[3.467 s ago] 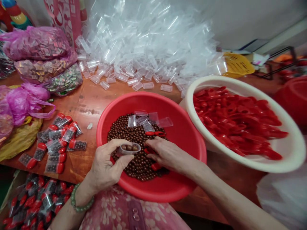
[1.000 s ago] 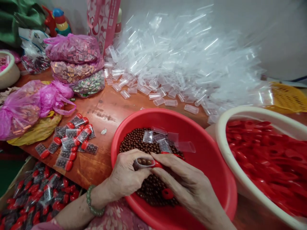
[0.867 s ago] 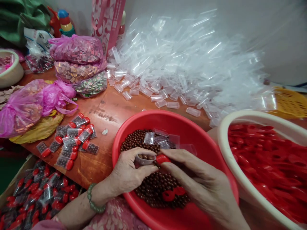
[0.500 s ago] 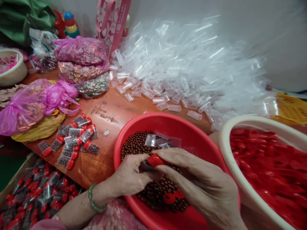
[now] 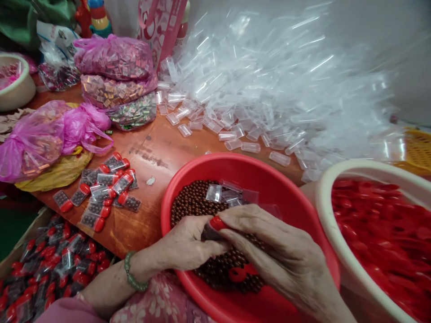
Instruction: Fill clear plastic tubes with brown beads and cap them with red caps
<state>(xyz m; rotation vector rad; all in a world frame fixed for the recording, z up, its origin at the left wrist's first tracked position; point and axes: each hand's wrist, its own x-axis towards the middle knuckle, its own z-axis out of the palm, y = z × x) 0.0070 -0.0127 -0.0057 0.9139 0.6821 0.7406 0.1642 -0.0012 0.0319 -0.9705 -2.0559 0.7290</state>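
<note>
Over the red basin (image 5: 292, 202), my left hand (image 5: 185, 246) is closed around a small clear plastic container (image 5: 208, 232) with dark contents, mostly hidden by the fingers. My right hand (image 5: 283, 251) pinches the red cap (image 5: 217, 223) at the container's upper end. Whether the cap is fully seated cannot be made out. Beneath both hands lie many brown beads (image 5: 188, 202). Several clear containers (image 5: 214, 193) rest on the beads, and a loose red cap (image 5: 237, 274) lies among them below my right hand.
Capped bead containers (image 5: 101, 193) lie on the table at left, with more in a carton (image 5: 50, 269) below. A white tub (image 5: 325, 193) of red caps stands at right. Behind are heaped clear containers (image 5: 249, 147) and pink bags (image 5: 114, 58) of small pieces.
The view has shifted slightly. Less of the red cap shows between my hands, as my right fingers sit further over it. Both hands keep their hold.
</note>
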